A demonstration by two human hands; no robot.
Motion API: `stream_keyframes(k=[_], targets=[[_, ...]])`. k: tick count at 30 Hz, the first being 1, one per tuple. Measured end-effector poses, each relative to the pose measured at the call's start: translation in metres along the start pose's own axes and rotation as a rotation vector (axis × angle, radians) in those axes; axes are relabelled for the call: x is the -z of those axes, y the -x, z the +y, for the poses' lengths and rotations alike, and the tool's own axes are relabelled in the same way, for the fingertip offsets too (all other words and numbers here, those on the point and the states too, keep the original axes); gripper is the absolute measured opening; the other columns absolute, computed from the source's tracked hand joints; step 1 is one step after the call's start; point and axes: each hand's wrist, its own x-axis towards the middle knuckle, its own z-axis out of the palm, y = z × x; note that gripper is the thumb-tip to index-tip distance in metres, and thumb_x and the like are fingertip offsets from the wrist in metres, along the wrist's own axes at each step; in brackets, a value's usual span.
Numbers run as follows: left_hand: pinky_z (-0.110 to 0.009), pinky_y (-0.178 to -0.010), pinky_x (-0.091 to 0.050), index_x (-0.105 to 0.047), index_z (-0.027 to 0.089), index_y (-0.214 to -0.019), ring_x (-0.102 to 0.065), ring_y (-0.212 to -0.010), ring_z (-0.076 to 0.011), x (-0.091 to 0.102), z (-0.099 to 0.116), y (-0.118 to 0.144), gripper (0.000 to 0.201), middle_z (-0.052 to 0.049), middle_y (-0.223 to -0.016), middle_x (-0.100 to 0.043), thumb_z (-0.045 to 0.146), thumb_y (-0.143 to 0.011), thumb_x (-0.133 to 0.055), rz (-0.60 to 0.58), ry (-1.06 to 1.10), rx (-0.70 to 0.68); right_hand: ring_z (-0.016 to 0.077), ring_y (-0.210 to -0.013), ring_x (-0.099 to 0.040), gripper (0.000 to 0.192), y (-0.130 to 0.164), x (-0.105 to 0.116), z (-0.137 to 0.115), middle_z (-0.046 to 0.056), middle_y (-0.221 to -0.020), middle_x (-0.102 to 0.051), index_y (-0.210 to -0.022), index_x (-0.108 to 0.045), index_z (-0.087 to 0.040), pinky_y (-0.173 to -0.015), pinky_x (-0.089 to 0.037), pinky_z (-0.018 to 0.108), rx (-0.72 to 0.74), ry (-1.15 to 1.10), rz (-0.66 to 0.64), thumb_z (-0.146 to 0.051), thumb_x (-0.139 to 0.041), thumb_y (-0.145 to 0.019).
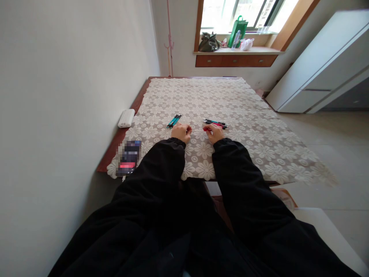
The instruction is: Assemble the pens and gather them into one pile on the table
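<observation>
While both arms reach out over the table (115,150), the person's two hands are near each other, but they do not touch. The left hand (181,132) is curled up, with its fingers bent in close to the thumb. The gap there is narrow, and it is too small to tell if anything is inside. Just past this hand, some blue pens (173,121) lie side by side at a slant on the lacy cloth (198,96).

The right hand (215,133) has its thumb and fingers pinched around a small red thing (205,129). The hand hides part of it, so its whole shape cannot be told. Just beyond that hand lie more pens (215,122), dark ones and a red one, close together.

Over on the left side, a phone (132,156) lies on the cloth, with part of it blurred. Farther up, a little white box (126,118) sits at the table's edge by the wall (72,84). Far off by the window (225,15), a green bag (238,30) stands between a dark bag (208,42) and a white bag (247,44).
</observation>
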Motion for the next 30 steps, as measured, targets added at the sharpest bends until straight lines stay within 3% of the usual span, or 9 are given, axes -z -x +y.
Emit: stream_keyframes(k=[3,8,15,24,30], targets=[[-0.047,-0.095,-0.049,-0.076,0.023,-0.09,-0.065,-0.104,-0.031,0.001,0.001,0.0,0.011,-0.01,-0.095,-0.078,0.028,-0.089,-0.066,-0.001,-0.004,-0.012,0.027,-0.094,-0.07,0.021,0.001,-0.003,-0.002,0.009,-0.1,-0.077,-0.099,-0.071,-0.021,-0.091,-0.053,0.042,-0.014,-0.013,-0.024,-0.017,-0.059,-0.082],[-0.047,-0.101,-0.047,-0.077,0.024,-0.098,-0.063,-0.109,-0.0282,0.001,0.002,0.0,0.015,-0.005,-0.098,-0.08,0.031,-0.092,-0.065,-0.08,0.035,-0.15,0.0237,-0.088,-0.068,0.014,0.003,-0.006,-0.008,0.007,-0.095,-0.076,-0.097,-0.069,-0.023,-0.084,-0.054,0.037,0.062,-0.087,-0.107,-0.025,-0.06,-0.087],[-0.045,-0.1,-0.049,-0.08,0.027,-0.1,-0.065,-0.105,-0.0273,0.002,0.002,-0.001,0.018,-0.004,-0.097,-0.081,0.032,-0.09,-0.066,-0.118,0.045,-0.133,0.0235,-0.083,-0.068,0.019,0.004,-0.009,-0.006,0.008,-0.096,-0.075,-0.1,-0.067,-0.022,-0.081,-0.055,0.038,0.073,-0.054,-0.15,-0.025,-0.063,-0.082],[-0.04,-0.098,-0.051,-0.08,0.025,-0.098,-0.064,-0.104,-0.0257,0.003,0.002,-0.001,0.02,-0.004,-0.101,-0.08,0.032,-0.093,-0.062,-0.133,0.056,-0.227,0.0258,-0.09,-0.069,0.013,0.003,-0.007,-0.009,0.009,-0.094,-0.076,-0.096,-0.07,-0.023,-0.086,-0.053,0.038,0.116,0.03,-0.161,-0.025,-0.059,-0.089],[-0.042,-0.099,-0.05,-0.078,0.025,-0.096,-0.064,-0.104,-0.0256,0.002,0.004,-0.001,0.016,-0.005,-0.1,-0.079,0.029,-0.092,-0.063,-0.123,0.031,-0.209,0.0262,-0.092,-0.069,0.015,0.004,-0.006,-0.013,0.01,-0.097,-0.076,-0.098,-0.07,-0.023,-0.087,-0.052,0.037,0.144,0.047,-0.177,-0.026,-0.058,-0.092]])
